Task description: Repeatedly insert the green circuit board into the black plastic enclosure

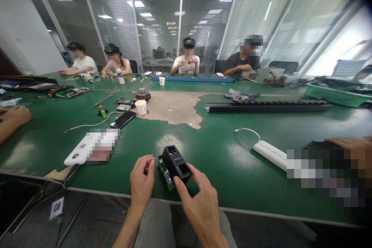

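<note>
My right hand (202,197) grips a black plastic housing (176,161) by its near end, thumb on one side and fingers on the other. The housing has rectangular openings and a row of small marks on its face, and it is tilted. Against its left side shows a green circuit board (167,177) with small parts on it; whether the two are joined I cannot tell. Just left of the board is my left hand (142,180), its fingers curled and thumb close to the forefinger. Anything inside that pinch is hidden.
On the green table (221,178) a white power strip (270,154) lies right, a white device (77,153) left. Beyond are a paper cup (141,107), a black phone-like slab (123,119) and a black rail (267,107). Co-workers sit opposite; other people's hands (17,118) show at both sides.
</note>
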Tool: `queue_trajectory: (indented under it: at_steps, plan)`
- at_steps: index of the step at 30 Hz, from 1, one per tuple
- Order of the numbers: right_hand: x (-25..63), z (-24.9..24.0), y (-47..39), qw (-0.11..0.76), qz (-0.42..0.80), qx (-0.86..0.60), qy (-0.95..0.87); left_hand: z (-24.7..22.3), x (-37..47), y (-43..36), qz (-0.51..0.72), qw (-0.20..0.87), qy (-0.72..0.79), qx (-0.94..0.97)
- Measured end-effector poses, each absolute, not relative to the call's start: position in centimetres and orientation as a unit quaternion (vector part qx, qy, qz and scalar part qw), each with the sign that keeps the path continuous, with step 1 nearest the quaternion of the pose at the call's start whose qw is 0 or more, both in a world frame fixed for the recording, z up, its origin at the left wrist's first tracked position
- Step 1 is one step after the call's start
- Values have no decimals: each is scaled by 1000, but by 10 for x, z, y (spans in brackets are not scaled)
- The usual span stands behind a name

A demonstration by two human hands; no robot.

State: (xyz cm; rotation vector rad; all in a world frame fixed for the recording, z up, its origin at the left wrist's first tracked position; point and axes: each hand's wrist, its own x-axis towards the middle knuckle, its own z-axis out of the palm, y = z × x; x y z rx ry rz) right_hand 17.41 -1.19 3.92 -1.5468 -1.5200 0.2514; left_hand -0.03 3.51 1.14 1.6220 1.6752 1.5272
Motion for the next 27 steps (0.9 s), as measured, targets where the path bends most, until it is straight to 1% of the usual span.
queue_trajectory:
  at_steps: [11, 17, 22, 27]
  plan:
    - [149, 35, -5, 410, 36, -616, -672, 6, -6, 37, 557, 173, 595, 553]
    - [149, 19, -13, 375, 33, -622, -687, 1, -9, 39, 540, 172, 599, 565]
    - [151, 10, -14, 366, 36, -613, -699, -1, -10, 43, 506, 188, 601, 590]
    - [149, 11, -10, 363, 36, -623, -692, 1, -9, 45, 497, 185, 592, 607]
